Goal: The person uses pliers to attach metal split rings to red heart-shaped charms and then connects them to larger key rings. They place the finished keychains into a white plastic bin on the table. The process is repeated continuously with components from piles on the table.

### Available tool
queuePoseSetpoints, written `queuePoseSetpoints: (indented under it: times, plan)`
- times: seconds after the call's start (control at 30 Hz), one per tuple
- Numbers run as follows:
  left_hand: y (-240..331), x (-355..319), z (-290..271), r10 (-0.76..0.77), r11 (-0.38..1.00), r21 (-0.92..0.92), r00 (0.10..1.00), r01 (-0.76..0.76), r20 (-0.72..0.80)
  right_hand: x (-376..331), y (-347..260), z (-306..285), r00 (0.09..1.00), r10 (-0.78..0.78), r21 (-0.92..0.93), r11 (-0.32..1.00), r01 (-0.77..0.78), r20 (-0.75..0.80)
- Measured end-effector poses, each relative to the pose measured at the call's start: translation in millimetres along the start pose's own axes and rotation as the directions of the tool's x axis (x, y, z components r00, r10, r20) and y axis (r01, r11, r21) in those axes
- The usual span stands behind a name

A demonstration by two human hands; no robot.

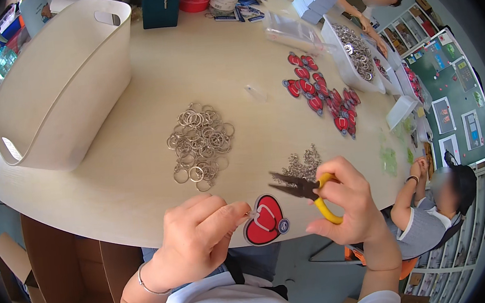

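My left hand (195, 240) pinches the top of a red heart-shaped charm (265, 221) with a white outline, held just over the near table edge. My right hand (348, 202) grips yellow-handled pliers (305, 191), whose dark jaws are parted and point left, just above the charm and apart from it. A heap of silver key rings (200, 144) lies on the table beyond my left hand. A smaller pile of little silver chains (303, 166) sits right behind the pliers.
A large cream tub (63, 81) stands at the left. Several red heart charms (324, 94) lie at the right, beside a white tray of metal rings (355, 53). Two other people sit at the right. Open cardboard boxes (61, 274) stand below the table.
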State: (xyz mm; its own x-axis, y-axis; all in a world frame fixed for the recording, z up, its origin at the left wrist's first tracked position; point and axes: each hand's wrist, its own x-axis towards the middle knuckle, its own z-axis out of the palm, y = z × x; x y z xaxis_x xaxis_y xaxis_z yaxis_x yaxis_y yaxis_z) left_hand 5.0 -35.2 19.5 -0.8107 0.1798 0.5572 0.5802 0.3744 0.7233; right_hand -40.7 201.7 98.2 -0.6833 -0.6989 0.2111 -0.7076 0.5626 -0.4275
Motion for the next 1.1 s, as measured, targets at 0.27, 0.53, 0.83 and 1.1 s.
queuePoseSetpoints:
  times: [0.27, 0.53, 0.83, 1.1]
  plan:
    - [0.0, 8.8, -10.0, 0.065, 0.998, 0.024, 0.997, -0.066, 0.034, -7.5, -7.1, -8.8, 0.974, -0.204, -0.272, 0.936, 0.222, 0.094]
    - [1.6, 12.9, -15.3, 0.093, 0.995, 0.027, 0.991, -0.096, 0.092, -7.0, -13.7, -14.8, 0.956, -0.260, -0.433, 0.852, 0.294, 0.138]
    - [-4.4, 13.2, -6.2, 0.005, 0.997, -0.072, 0.998, 0.000, 0.067, -12.2, -30.2, -17.6, 0.952, -0.265, -0.664, 0.686, 0.297, 0.153]
    - [1.5, -7.8, 22.2, 0.038, 0.999, 0.004, 0.986, -0.038, -0.162, -10.3, -39.9, -18.8, 0.948, -0.275, -0.732, 0.611, 0.301, 0.160]
